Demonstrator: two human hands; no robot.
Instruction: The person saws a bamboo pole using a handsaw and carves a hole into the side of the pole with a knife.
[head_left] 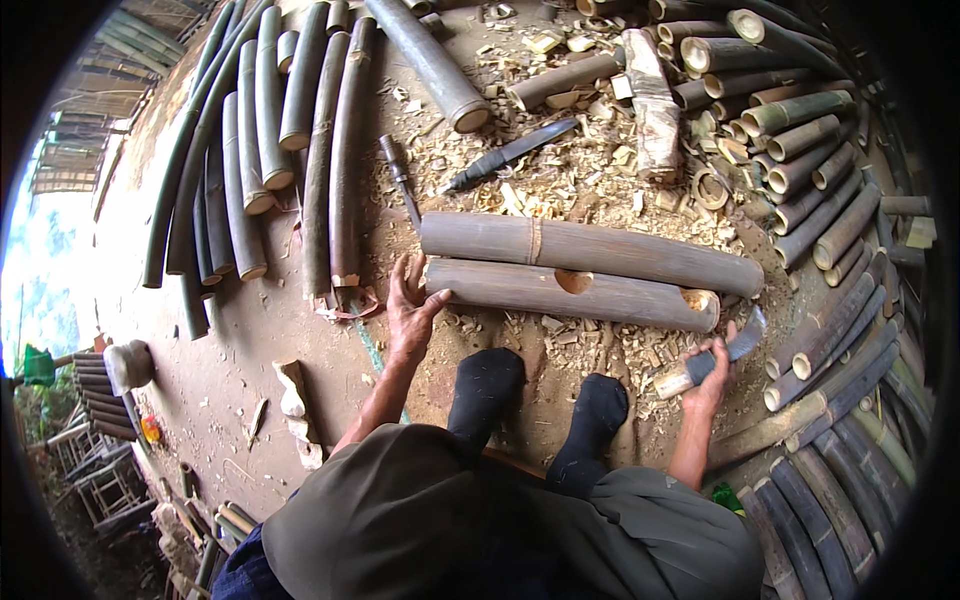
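Observation:
Two grey-brown bamboo poles lie side by side on the ground before my feet. The nearer bamboo pole point(500, 284) has a rounded notch cut in its upper face and another opening by its right end. My left hand point(408, 315) holds its left end, thumb on the near side and fingers around the end. Behind it, the farther bamboo pole point(620, 248) is uncut in what I can see. To the right of the poles, my right hand point(712, 380) is closed round the dark-wrapped handle of a curved knife point(748, 335), blade pointing away and rightward.
Wood chips cover the ground around a long knife point(520, 150) and a chisel-like tool point(400, 180). Bamboo poles point(330, 150) lie at the left; stacked bamboo point(800, 150) lines the right. A pale split log point(652, 110) lies beyond. A mallet point(128, 368) is at far left.

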